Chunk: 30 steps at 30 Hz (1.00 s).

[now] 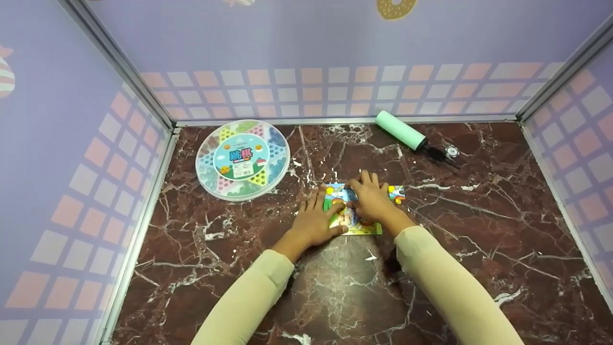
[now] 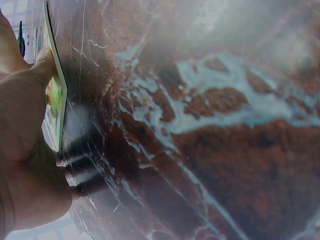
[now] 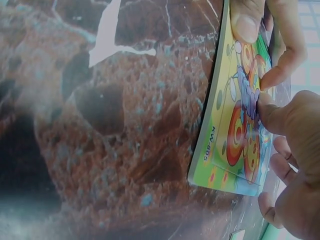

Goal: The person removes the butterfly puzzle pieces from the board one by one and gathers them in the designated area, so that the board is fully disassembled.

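A colourful butterfly jigsaw puzzle lies flat on the marbled tabletop, marked KW-805 in the right wrist view. My left hand rests at its left edge with fingers spread and thumb on the board; the left wrist view shows the board's edge beside that hand. From above, my right hand presses its thumb and fingertips on the upper middle of the puzzle, covering part of the picture. A loose puzzle piece shows just right of the right hand.
At the back left stands a round Chinese checkers box with a clear lid. A mint-green hand pump with a black end lies at the back right, beside a small round object. Purple walls enclose the tabletop at the back and sides.
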Available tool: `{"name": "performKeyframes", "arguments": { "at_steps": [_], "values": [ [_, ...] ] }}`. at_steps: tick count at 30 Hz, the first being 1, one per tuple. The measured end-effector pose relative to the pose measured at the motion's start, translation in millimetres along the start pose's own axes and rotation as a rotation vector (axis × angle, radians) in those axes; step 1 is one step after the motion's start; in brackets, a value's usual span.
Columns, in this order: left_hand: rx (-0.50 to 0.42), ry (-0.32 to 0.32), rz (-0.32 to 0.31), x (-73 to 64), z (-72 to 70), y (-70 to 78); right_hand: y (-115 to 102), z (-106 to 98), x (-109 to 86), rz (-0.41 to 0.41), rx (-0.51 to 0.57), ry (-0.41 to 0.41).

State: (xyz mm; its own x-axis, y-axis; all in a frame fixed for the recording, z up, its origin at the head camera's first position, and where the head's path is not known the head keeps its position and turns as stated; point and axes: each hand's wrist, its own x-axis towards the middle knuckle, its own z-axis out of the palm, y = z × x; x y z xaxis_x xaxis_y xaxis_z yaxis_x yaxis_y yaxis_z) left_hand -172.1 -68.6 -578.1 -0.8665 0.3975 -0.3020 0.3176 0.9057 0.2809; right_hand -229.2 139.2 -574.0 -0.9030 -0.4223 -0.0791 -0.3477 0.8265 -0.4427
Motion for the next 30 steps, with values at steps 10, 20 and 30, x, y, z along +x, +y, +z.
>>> {"name": "performKeyframes", "arguments": {
  "at_steps": [10,20,30],
  "values": [
    [-0.012,-0.010,-0.006,0.3,-0.4,0.4,-1.2,0.8,0.4,0.007,0.028,0.013],
    [-0.013,-0.009,-0.005,1.0,-0.4,1.7,1.2,-0.3,-1.6,-0.026,0.047,0.038],
    [-0.020,-0.010,-0.009,-0.4,-1.8,2.6,2.4,-0.5,-1.9,-0.066,0.055,0.042]
  ]
}}
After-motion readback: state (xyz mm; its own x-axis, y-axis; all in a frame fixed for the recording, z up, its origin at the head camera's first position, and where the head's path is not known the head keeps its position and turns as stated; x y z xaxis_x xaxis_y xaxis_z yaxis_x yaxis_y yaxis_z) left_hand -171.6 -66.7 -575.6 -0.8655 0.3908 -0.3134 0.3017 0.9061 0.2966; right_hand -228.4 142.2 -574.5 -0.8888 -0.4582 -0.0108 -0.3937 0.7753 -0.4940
